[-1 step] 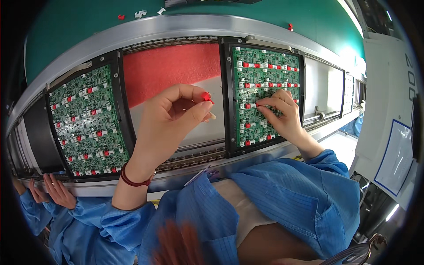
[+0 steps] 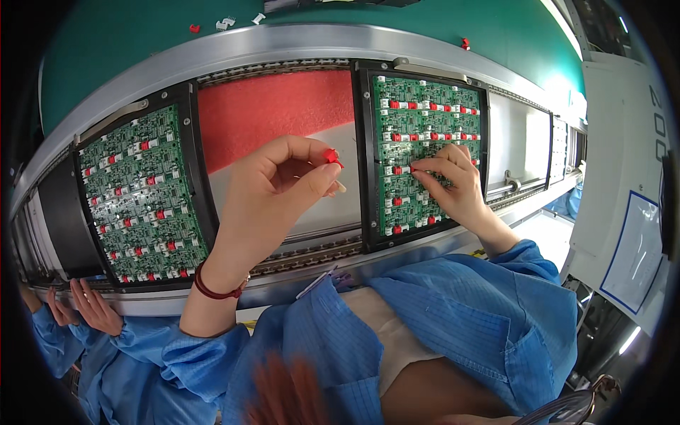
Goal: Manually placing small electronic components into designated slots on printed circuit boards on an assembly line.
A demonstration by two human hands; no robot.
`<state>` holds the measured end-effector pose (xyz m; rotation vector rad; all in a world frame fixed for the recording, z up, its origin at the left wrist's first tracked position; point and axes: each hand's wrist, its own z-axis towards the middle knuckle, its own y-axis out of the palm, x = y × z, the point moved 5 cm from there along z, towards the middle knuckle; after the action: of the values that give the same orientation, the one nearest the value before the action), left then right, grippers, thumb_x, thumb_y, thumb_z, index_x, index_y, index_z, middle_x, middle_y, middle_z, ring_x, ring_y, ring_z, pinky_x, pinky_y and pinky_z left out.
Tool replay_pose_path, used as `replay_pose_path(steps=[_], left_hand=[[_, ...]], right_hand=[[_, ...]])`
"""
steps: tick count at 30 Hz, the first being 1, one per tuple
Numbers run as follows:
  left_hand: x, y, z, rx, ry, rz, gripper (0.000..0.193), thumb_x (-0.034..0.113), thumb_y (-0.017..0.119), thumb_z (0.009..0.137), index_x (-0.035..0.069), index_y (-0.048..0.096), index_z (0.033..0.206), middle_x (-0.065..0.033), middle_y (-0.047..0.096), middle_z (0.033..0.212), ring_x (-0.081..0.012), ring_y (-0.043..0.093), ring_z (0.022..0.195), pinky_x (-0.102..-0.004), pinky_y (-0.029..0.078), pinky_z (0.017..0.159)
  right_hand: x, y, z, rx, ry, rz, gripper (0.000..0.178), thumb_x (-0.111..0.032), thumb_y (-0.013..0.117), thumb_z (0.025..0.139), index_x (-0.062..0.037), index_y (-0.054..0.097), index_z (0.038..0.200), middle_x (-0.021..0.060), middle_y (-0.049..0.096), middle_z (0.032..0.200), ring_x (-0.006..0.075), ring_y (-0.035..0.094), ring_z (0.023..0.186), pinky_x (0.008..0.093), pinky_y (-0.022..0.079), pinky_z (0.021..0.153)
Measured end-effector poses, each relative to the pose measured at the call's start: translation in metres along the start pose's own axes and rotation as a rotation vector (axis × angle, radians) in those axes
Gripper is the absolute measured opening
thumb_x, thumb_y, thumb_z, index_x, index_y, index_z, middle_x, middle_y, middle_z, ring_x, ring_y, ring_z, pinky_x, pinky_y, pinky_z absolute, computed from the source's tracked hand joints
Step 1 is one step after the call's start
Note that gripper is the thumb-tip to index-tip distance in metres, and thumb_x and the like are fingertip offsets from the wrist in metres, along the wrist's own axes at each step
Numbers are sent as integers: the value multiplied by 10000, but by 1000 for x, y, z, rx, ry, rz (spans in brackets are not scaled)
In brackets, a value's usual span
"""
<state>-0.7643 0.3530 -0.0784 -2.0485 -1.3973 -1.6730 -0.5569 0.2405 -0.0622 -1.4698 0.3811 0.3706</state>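
My left hand, raised over the gap between two framed boards, pinches a small red plastic connector between thumb and forefinger. On the right, my right hand rests on a green circuit board panel set in a black frame. Its thumb and forefinger close on a red connector at the board's surface, mostly hidden by the fingertips. Rows of red and white connectors stand on this panel. The lower right part of the panel is covered by my hand.
Another circuit board panel in a black frame lies left on the same conveyor rail. A red foam sheet lies between the frames. Loose white connectors and red ones sit on the green mat. A co-worker's hands touch the rail at lower left.
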Motion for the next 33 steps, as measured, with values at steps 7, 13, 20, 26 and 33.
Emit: replay_pose_path(steps=[7,13,20,26,33], left_hand=[[23,9,-43,-170,-109,140,157,58,594,810,-29,575,939,-83,605,853,-124,599,730,-243,494,686],[76,55,-136,-419,-129,195,244,149,619,768,-56,610,901,-105,648,730,-129,632,657,-241,503,603],[104,121,-168,-448,-210,5,199,76,570,784,-82,588,904,-126,624,806,-156,631,694,-242,527,635],[105,151,-177,-459,-290,-144,213,108,582,819,-73,582,933,-104,608,831,-148,624,716,-236,523,655],[91,141,-202,-517,-329,-212,216,91,572,821,-67,555,968,-104,600,844,-171,633,744,-245,531,674]], right_hand=[[-76,-49,8,4,-49,47,209,5,656,685,-41,665,888,52,481,702,197,456,661,296,367,627],[-194,-98,-12,-68,-196,425,363,9,625,627,0,587,987,122,523,844,220,522,674,324,420,612],[-220,-151,-49,-136,-285,534,266,68,536,695,20,565,955,113,505,808,207,492,676,304,404,596],[-213,-177,-63,-98,-110,591,208,77,530,712,6,565,904,108,510,779,209,493,673,283,404,597],[-218,-157,-76,-269,87,716,138,52,582,677,-9,543,794,76,528,721,174,516,682,284,417,646]])
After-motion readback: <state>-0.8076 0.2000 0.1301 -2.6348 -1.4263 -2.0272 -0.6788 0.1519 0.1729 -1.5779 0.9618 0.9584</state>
